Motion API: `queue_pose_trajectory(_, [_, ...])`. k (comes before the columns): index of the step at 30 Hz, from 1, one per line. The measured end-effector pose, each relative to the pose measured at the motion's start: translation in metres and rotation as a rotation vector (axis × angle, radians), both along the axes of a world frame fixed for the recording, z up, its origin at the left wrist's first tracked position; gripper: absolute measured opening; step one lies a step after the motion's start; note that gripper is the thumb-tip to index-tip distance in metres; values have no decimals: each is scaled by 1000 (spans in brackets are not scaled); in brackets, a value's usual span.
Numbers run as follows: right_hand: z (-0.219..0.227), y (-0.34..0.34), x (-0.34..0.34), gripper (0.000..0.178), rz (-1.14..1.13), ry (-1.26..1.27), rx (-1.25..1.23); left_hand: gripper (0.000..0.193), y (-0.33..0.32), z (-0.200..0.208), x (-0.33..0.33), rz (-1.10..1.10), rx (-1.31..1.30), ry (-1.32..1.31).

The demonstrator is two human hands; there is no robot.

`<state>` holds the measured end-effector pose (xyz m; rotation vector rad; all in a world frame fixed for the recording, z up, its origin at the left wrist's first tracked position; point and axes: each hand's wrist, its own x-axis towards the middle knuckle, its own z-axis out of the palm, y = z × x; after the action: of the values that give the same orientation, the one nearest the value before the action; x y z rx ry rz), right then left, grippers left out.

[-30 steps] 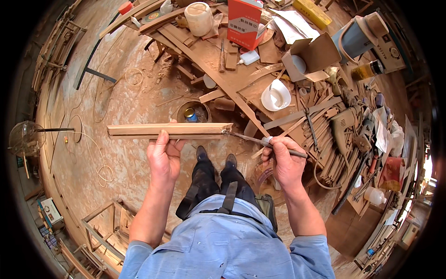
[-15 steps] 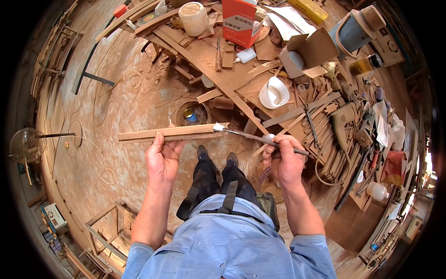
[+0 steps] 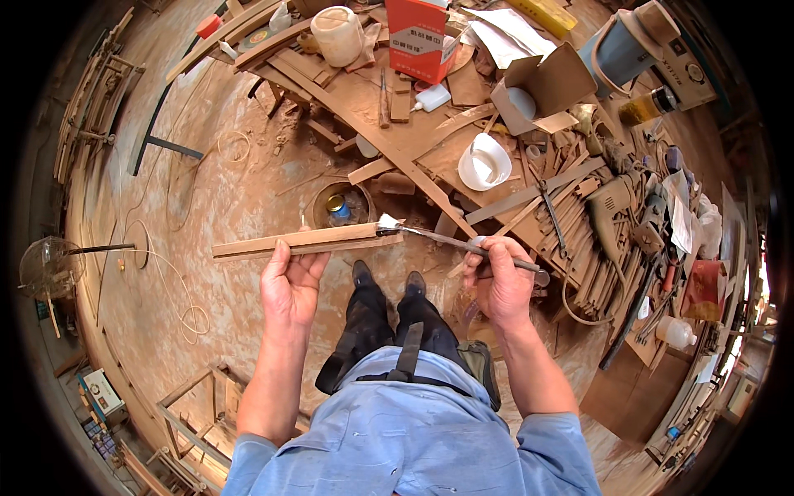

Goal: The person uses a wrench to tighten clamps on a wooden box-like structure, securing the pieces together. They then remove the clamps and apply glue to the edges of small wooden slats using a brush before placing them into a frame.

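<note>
My left hand (image 3: pixel 289 285) is closed round a long wooden strip (image 3: pixel 306 239), thumb on the near side, holding it roughly level in front of me. At the strip's right end sits a blob of white paste (image 3: pixel 389 221). My right hand (image 3: pixel 502 283) grips a slender dark stick-like tool (image 3: pixel 455 242), whose thin end meets the white paste at the strip's end. From my fist the tool's thicker end sticks out to the right. Its exact kind is unclear. Beyond the tool, a white tub (image 3: pixel 485 162) with white stuff inside stands on the workbench.
The cluttered workbench (image 3: pixel 372 116) carries a red box (image 3: pixel 416 41), an open cardboard box (image 3: pixel 542 91), a white squeeze bottle (image 3: pixel 432 97), a power drill (image 3: pixel 610 207) and piled wood offcuts. Below its edge, a blue can (image 3: pixel 337 206) sits in a round container. Cables lie on the dusty floor.
The strip has turned slightly in my left hand, showing more of its dark end. The tool's tip has shifted a little to the right, leaving the white paste at the strip's upper edge.
</note>
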<state>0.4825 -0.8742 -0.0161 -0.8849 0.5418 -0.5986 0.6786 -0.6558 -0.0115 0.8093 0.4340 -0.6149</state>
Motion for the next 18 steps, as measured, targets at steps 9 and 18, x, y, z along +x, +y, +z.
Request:
queue_pose_trajectory(9, [1,14,0,19,-15,-56,14,27,3,1,-1,36,34,20])
queue_pose_trajectory(18, [0,14,-9,18,-60,-89,12,28,10,-1,-2,46,47,32])
